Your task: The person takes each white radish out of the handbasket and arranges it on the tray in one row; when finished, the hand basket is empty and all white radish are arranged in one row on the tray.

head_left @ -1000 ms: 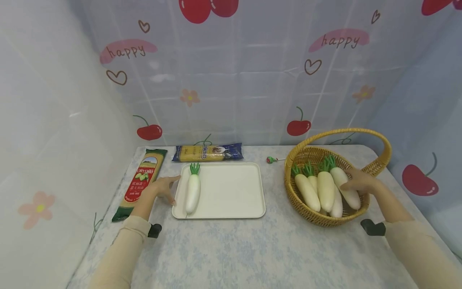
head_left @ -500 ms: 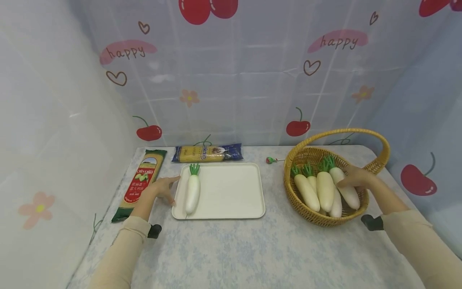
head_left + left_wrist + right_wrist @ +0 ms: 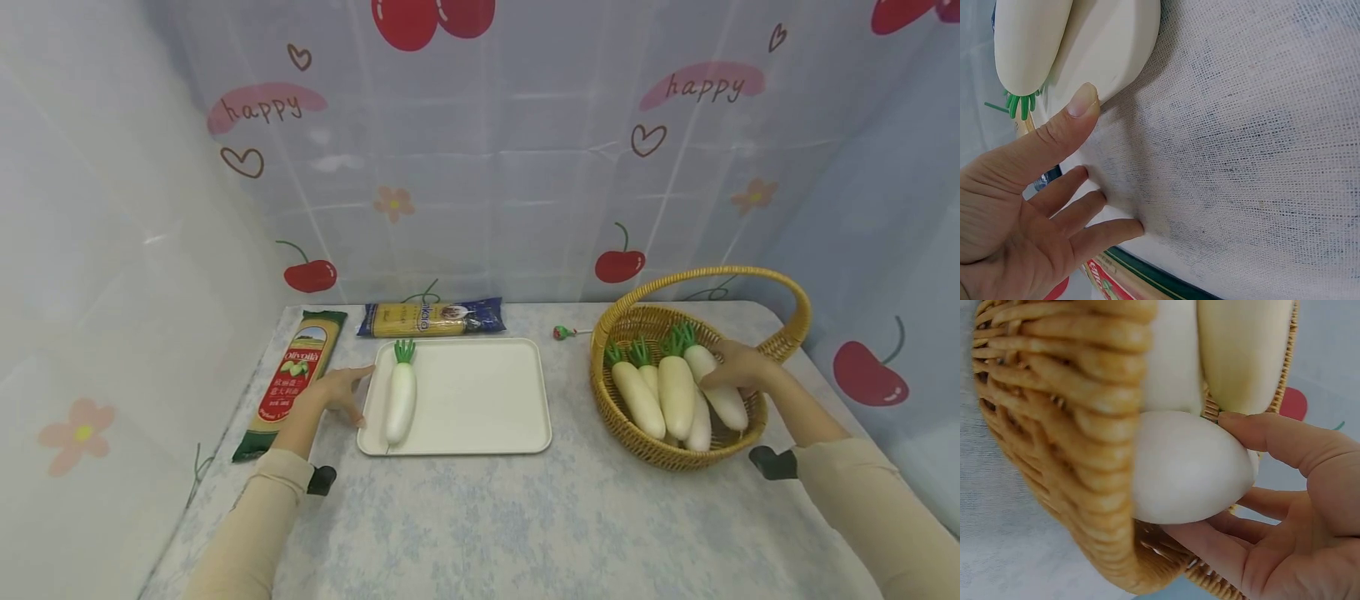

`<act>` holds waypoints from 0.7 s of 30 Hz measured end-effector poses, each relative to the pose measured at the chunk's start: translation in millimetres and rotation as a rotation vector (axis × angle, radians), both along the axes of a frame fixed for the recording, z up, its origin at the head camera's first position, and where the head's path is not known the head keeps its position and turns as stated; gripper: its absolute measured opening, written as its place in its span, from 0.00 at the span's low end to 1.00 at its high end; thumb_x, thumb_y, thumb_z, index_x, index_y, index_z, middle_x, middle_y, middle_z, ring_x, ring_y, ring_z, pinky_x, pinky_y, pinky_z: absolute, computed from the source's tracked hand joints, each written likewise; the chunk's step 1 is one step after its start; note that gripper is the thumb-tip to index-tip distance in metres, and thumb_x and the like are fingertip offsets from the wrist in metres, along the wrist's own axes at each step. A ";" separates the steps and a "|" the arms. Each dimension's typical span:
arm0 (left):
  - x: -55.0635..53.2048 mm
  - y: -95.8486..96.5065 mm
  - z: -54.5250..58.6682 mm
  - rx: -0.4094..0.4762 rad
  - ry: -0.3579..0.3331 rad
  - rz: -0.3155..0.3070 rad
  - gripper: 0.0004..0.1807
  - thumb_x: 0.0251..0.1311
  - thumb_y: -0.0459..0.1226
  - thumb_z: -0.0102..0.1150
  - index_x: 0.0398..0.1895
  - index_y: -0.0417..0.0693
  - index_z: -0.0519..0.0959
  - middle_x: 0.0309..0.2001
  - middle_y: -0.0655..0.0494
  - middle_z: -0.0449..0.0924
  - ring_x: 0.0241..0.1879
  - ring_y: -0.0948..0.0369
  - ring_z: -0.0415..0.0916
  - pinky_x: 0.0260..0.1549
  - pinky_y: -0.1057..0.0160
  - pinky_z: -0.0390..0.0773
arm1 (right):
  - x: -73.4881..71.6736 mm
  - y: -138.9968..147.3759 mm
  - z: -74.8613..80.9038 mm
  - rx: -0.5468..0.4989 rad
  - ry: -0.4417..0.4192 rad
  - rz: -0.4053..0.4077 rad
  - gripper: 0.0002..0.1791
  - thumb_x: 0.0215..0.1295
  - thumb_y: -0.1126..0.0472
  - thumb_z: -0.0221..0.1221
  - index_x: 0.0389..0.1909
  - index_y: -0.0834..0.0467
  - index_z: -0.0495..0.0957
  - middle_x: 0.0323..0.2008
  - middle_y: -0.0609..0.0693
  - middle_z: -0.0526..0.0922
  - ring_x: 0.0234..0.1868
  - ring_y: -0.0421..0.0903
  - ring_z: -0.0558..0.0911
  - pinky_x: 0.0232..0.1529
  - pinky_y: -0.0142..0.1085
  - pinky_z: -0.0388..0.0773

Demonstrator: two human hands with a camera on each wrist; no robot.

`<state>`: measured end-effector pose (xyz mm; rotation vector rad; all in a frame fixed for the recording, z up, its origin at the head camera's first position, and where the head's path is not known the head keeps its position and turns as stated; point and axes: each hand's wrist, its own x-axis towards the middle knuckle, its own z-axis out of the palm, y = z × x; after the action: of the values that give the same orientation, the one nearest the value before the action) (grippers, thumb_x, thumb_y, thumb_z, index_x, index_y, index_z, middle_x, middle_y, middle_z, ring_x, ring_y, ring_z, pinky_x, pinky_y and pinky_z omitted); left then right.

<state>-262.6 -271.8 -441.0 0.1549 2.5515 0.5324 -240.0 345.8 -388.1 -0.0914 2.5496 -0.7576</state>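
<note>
The head view faces forward and down over the counter (image 3: pixel 480 525); close up, the left-wrist view shares left hand (image 3: pixel 339 392) and tray (image 3: pixel 480 400) with it, the right-wrist view right hand (image 3: pixel 741 368) and basket (image 3: pixel 645 447).

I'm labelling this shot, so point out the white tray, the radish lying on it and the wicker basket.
White tray (image 3: pixel 480 397): head view, on its bare middle.
Radish on the tray (image 3: pixel 402 404): head view, on the middle of its white body.
Wicker basket (image 3: pixel 649 451): head view, on its near outer wall.

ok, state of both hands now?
Left hand: open, holding nothing, by the white tray.
Right hand: closed around the rightmost daikon radish in the wicker basket.
</note>
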 end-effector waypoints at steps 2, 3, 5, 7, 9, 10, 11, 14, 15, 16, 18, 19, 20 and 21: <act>-0.5 0.1 -0.7 0.002 -0.001 -0.002 0.60 0.34 0.38 0.79 0.73 0.43 0.52 0.65 0.29 0.60 0.64 0.38 0.58 0.57 0.44 0.69 | 1.4 0.4 3.1 -0.013 0.018 0.010 0.47 0.58 0.61 0.60 0.64 0.84 0.42 0.55 0.85 0.55 0.45 0.71 0.75 0.32 0.50 0.82; -0.6 0.2 -0.9 0.001 -0.002 -0.002 0.60 0.34 0.38 0.79 0.73 0.43 0.52 0.65 0.29 0.60 0.64 0.38 0.58 0.56 0.44 0.70 | 2.3 0.7 4.8 -0.020 0.028 0.013 0.47 0.58 0.60 0.59 0.64 0.83 0.41 0.55 0.85 0.55 0.44 0.70 0.76 0.32 0.50 0.82; -0.9 0.6 -1.0 0.001 -0.005 -0.003 0.60 0.34 0.38 0.79 0.73 0.43 0.52 0.65 0.29 0.60 0.64 0.38 0.58 0.57 0.44 0.69 | 4.2 1.2 8.2 -0.028 0.042 0.016 0.46 0.60 0.60 0.59 0.64 0.83 0.41 0.55 0.85 0.54 0.43 0.67 0.76 0.32 0.48 0.81; -1.0 0.6 -0.8 0.003 -0.007 -0.004 0.60 0.35 0.38 0.79 0.73 0.43 0.52 0.65 0.29 0.60 0.64 0.38 0.58 0.57 0.44 0.69 | 6.0 1.8 10.4 -0.045 0.051 0.013 0.45 0.62 0.59 0.58 0.64 0.82 0.42 0.56 0.84 0.53 0.45 0.67 0.76 0.32 0.48 0.82; -0.9 0.7 -0.3 0.006 -0.007 -0.003 0.60 0.35 0.38 0.79 0.73 0.43 0.52 0.65 0.30 0.59 0.65 0.38 0.57 0.58 0.43 0.68 | 7.9 2.3 12.3 -0.055 0.054 0.004 0.45 0.63 0.57 0.58 0.65 0.82 0.43 0.58 0.84 0.50 0.47 0.69 0.74 0.33 0.47 0.82; -1.1 0.6 -0.1 0.006 -0.005 -0.005 0.60 0.35 0.37 0.79 0.73 0.43 0.52 0.65 0.30 0.59 0.65 0.38 0.57 0.58 0.43 0.67 | 8.7 2.7 12.7 -0.062 0.051 -0.003 0.45 0.63 0.57 0.58 0.65 0.81 0.42 0.59 0.84 0.49 0.48 0.70 0.73 0.33 0.47 0.82; -1.2 0.5 -0.1 0.006 -0.002 -0.007 0.60 0.35 0.38 0.78 0.73 0.42 0.52 0.65 0.30 0.59 0.65 0.38 0.57 0.59 0.43 0.67 | 9.8 3.0 13.2 -0.076 0.046 -0.010 0.46 0.64 0.56 0.57 0.65 0.80 0.42 0.60 0.84 0.46 0.50 0.71 0.72 0.34 0.48 0.82; -1.7 -0.1 -1.0 0.002 0.004 -0.011 0.60 0.35 0.38 0.79 0.73 0.42 0.52 0.65 0.30 0.59 0.65 0.38 0.57 0.59 0.43 0.66 | 12.8 4.7 13.5 -0.113 0.024 -0.036 0.47 0.64 0.54 0.57 0.67 0.78 0.39 0.62 0.84 0.42 0.53 0.73 0.69 0.38 0.48 0.82; -2.1 -0.4 -1.6 -0.001 0.006 -0.013 0.60 0.35 0.38 0.79 0.73 0.42 0.52 0.65 0.30 0.59 0.65 0.38 0.57 0.59 0.43 0.66 | 13.7 5.6 13.5 -0.122 0.022 -0.041 0.47 0.65 0.54 0.57 0.67 0.78 0.38 0.62 0.84 0.42 0.54 0.74 0.69 0.38 0.48 0.82; -2.5 -0.7 -2.2 -0.003 0.006 -0.012 0.60 0.35 0.38 0.79 0.73 0.43 0.52 0.65 0.30 0.60 0.65 0.38 0.57 0.59 0.43 0.66 | 14.7 6.2 13.7 -0.131 0.020 -0.046 0.48 0.65 0.54 0.56 0.67 0.78 0.37 0.61 0.84 0.43 0.54 0.74 0.69 0.39 0.48 0.81; -3.0 -1.2 -3.4 -0.005 0.005 -0.009 0.60 0.34 0.39 0.79 0.73 0.43 0.53 0.65 0.30 0.60 0.65 0.38 0.57 0.59 0.43 0.66 | 16.1 7.7 13.7 -0.133 0.031 -0.053 0.48 0.65 0.55 0.56 0.67 0.78 0.37 0.59 0.85 0.48 0.53 0.74 0.70 0.39 0.48 0.81; -3.2 -1.4 -3.8 -0.006 0.004 -0.008 0.60 0.34 0.39 0.79 0.73 0.43 0.53 0.65 0.30 0.60 0.65 0.38 0.57 0.59 0.43 0.67 | 17.0 8.4 14.0 -0.129 0.043 -0.055 0.47 0.65 0.55 0.56 0.67 0.78 0.37 0.58 0.86 0.51 0.52 0.74 0.70 0.38 0.48 0.82; -3.4 -1.5 -3.9 -0.005 0.002 -0.005 0.60 0.34 0.39 0.79 0.73 0.43 0.52 0.65 0.30 0.60 0.65 0.38 0.57 0.59 0.43 0.67 | 18.0 8.7 14.7 -0.120 0.056 -0.056 0.47 0.65 0.55 0.56 0.67 0.79 0.37 0.56 0.86 0.54 0.51 0.73 0.71 0.38 0.48 0.81; -3.2 -1.9 -4.1 -0.007 0.002 -0.010 0.60 0.34 0.39 0.79 0.73 0.43 0.52 0.65 0.30 0.60 0.65 0.38 0.57 0.58 0.43 0.67 | 18.7 9.3 15.3 -0.104 0.076 -0.054 0.47 0.65 0.55 0.56 0.67 0.79 0.38 0.54 0.85 0.57 0.50 0.73 0.72 0.37 0.48 0.81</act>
<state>-265.9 -273.7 -445.1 0.1663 2.5534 0.5190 -221.3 355.1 -372.9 -0.0871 2.5927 -0.9237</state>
